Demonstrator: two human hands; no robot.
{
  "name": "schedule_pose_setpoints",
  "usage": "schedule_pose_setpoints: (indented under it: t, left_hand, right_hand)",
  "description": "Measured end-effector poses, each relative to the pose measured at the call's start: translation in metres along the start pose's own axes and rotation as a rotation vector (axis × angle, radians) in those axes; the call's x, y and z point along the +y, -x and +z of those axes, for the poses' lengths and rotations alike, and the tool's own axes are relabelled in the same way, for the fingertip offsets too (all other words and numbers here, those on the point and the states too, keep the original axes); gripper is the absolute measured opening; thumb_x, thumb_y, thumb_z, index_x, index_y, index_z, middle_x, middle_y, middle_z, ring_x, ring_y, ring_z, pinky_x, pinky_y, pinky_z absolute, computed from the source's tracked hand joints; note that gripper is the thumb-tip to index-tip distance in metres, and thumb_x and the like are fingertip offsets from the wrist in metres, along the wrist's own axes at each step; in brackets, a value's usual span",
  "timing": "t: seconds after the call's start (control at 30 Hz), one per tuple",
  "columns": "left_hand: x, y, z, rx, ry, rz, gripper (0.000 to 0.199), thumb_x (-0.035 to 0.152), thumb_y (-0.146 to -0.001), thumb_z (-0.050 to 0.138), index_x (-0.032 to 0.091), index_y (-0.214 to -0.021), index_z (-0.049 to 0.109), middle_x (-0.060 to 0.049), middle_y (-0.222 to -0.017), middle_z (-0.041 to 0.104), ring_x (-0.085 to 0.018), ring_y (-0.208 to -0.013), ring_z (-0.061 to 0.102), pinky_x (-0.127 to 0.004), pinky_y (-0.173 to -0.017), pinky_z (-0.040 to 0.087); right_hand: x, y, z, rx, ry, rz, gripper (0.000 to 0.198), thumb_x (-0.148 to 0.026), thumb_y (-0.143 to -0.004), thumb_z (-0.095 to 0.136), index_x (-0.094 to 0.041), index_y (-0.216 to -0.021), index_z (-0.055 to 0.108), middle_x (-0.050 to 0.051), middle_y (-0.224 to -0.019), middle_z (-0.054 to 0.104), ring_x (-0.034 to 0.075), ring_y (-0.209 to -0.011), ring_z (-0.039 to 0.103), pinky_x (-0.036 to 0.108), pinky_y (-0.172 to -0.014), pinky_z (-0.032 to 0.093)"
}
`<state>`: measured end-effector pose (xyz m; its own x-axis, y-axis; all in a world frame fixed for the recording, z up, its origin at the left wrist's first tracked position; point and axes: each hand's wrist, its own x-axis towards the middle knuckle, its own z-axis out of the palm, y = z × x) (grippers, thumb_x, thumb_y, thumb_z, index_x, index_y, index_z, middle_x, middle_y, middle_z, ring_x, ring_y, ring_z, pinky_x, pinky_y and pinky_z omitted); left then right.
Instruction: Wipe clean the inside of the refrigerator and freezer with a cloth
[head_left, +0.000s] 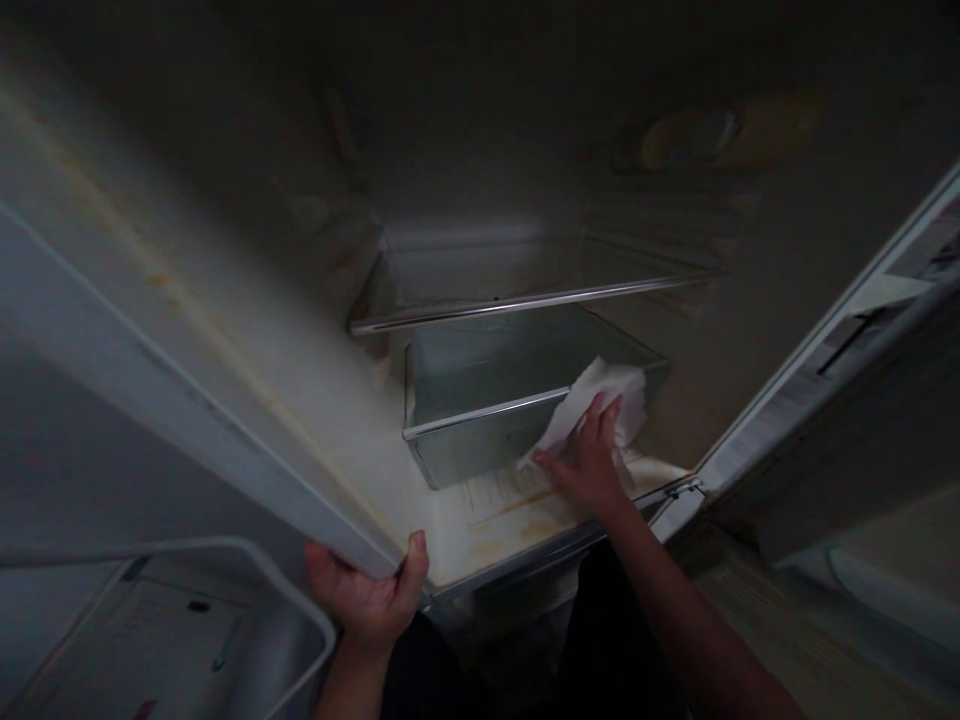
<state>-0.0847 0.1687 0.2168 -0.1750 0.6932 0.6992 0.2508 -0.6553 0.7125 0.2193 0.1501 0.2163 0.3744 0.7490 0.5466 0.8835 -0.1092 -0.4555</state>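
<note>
We press a white cloth (pixel 604 400) on the fridge floor (pixel 495 520) with our right hand (pixel 589 465), fingers flat. At 7 o'clock, our left hand (pixel 367 595) grips the fridge wall edge (pixel 225 420) tight.

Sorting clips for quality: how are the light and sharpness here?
Head view: dim and murky, upper fridge interior nearly black; edges bowed by the wide lens; soft blur throughout. The white cloth under the right hand is brightest; left hand grips the fridge wall.

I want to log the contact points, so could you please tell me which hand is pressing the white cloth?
The right hand, pressing the white cloth beside the clear drawer; the left hand grasps the fridge's edge instead.
</note>
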Motion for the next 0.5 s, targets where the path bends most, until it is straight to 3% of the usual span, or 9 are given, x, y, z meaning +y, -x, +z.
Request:
schedule_pose_setpoints:
  t: [0.13,0.2,0.3,0.4,0.5]
  left_hand:
    - [-0.006,0.003,-0.007,0.054,-0.099,0.04,0.124,0.028,-0.06,0.09,0.035,-0.156,0.012,-0.014,-0.162,0.028,-0.034,-0.154,0.026,-0.049,-0.12,0.038]
    - [-0.007,0.004,-0.009,0.037,-0.123,0.056,0.124,0.031,-0.062,0.09,0.032,-0.156,0.009,-0.017,-0.164,0.021,-0.035,-0.155,0.024,-0.051,-0.118,0.038]
    - [-0.005,0.004,-0.008,0.01,-0.125,0.065,0.12,0.034,-0.065,0.089,0.027,-0.154,0.009,-0.022,-0.163,0.018,-0.035,-0.152,0.03,-0.05,-0.115,0.043]
    - [-0.005,0.003,-0.006,0.033,-0.114,0.065,0.119,0.034,-0.065,0.088,0.027,-0.155,0.011,-0.02,-0.163,0.025,-0.035,-0.152,0.03,-0.049,-0.114,0.045]
    - [-0.007,0.001,-0.007,0.006,-0.087,0.019,0.121,0.032,-0.063,0.088,0.031,-0.158,0.013,-0.016,-0.161,0.033,-0.039,-0.153,0.027,-0.052,-0.115,0.046]
  right_hand:
    - [-0.027,-0.001,-0.005,0.0,0.044,-0.169,0.108,-0.066,-0.091,0.056,-0.014,-0.165,-0.002,0.02,-0.168,-0.015,0.041,-0.154,-0.018,0.065,-0.12,0.02]
    - [-0.036,-0.016,-0.004,0.012,0.122,-0.203,0.099,-0.064,-0.093,0.054,-0.017,-0.166,0.008,0.016,-0.17,-0.004,0.043,-0.154,-0.019,0.071,-0.118,0.012]
    - [-0.049,-0.038,0.0,-0.011,0.186,-0.265,0.075,-0.056,-0.098,0.049,-0.026,-0.163,0.027,0.009,-0.171,0.008,0.041,-0.156,-0.01,0.075,-0.116,-0.004]
    - [-0.068,-0.037,0.003,-0.101,0.099,-0.428,0.06,-0.042,-0.101,0.044,-0.031,-0.16,0.035,0.003,-0.17,0.015,0.035,-0.158,-0.002,0.07,-0.119,-0.009]
    - [-0.091,-0.009,0.006,-0.306,-0.125,-0.704,0.057,-0.04,-0.103,0.04,-0.03,-0.159,0.037,0.001,-0.169,0.022,0.028,-0.158,0.005,0.06,-0.126,0.0]
